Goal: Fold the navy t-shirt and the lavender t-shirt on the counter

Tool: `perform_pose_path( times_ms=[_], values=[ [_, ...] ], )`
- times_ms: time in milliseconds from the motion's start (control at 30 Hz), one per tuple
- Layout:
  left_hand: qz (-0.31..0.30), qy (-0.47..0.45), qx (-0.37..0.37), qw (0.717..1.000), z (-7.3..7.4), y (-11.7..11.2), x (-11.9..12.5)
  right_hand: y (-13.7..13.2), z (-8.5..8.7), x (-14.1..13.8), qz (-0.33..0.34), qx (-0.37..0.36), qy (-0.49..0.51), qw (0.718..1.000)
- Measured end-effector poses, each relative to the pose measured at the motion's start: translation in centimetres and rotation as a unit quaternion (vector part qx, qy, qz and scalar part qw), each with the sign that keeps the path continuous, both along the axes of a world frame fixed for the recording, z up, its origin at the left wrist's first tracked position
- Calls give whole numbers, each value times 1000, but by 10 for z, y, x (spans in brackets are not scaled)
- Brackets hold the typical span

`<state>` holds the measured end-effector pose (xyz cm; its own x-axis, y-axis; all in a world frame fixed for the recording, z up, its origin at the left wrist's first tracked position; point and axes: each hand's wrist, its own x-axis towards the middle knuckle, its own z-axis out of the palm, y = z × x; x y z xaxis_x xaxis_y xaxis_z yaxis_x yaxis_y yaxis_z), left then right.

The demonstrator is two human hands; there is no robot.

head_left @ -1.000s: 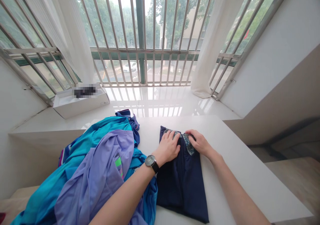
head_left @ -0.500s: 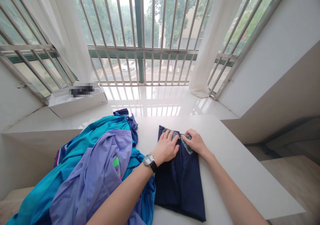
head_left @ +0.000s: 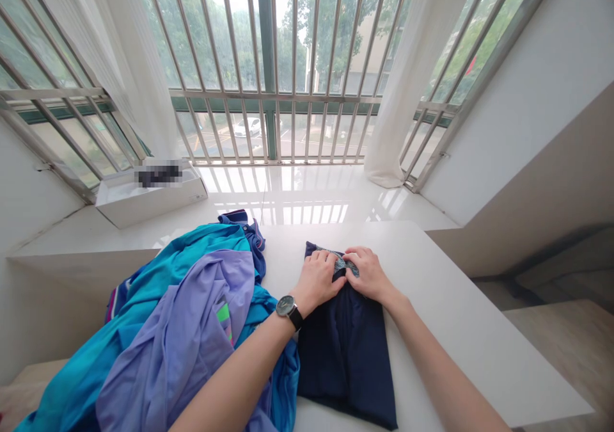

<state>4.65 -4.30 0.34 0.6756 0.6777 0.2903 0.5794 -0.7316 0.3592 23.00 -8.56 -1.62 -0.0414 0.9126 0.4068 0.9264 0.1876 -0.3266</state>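
Note:
A folded navy garment (head_left: pixel 348 349) with a patterned collar lies on the white table (head_left: pixel 446 317). My left hand (head_left: pixel 319 281), with a wristwatch on its wrist, rests on the garment's top edge with fingers curled onto the cloth. My right hand (head_left: pixel 367 273) sits right beside it, fingers bent and pinching the patterned collar. The two hands touch each other over the collar, which they mostly hide.
A heap of teal, purple and blue clothes (head_left: pixel 177 317) covers the table's left side. A white box (head_left: pixel 151 192) sits on the glossy window ledge (head_left: pixel 297 192). Barred windows and white curtains (head_left: pixel 403 73) stand behind. The table's right edge drops to a wooden floor.
My right hand has slid left and closed onto the collar, meeting my left hand, whose fingers have curled. More of the collar is now covered.

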Motion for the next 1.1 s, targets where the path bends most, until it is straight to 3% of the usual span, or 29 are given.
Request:
perform_pose_path(
  times_ms=[200,367,467,600,700,900,1100],
  values=[
    [1,-4,-20,1000,0,0,-1,0,3,-3,1,22,15,1000],
    [0,-39,-11,999,-1,-1,-1,0,9,-13,-3,44,94,995],
    [-28,-56,-26,998,1,10,-5,-1,10,-16,-18,34,130,991],
    [-40,-70,-79,994,5,34,-17,-2,10,-12,-26,28,102,994],
    [-33,-43,-64,996,6,41,-23,-4,11,-3,-14,21,84,996],
    [-70,-3,-2,998,2,21,-12,-8,19,28,-112,98,84,985],
    [-108,53,33,992,-9,10,-3,-11,24,35,-167,70,125,976]
  ],
)
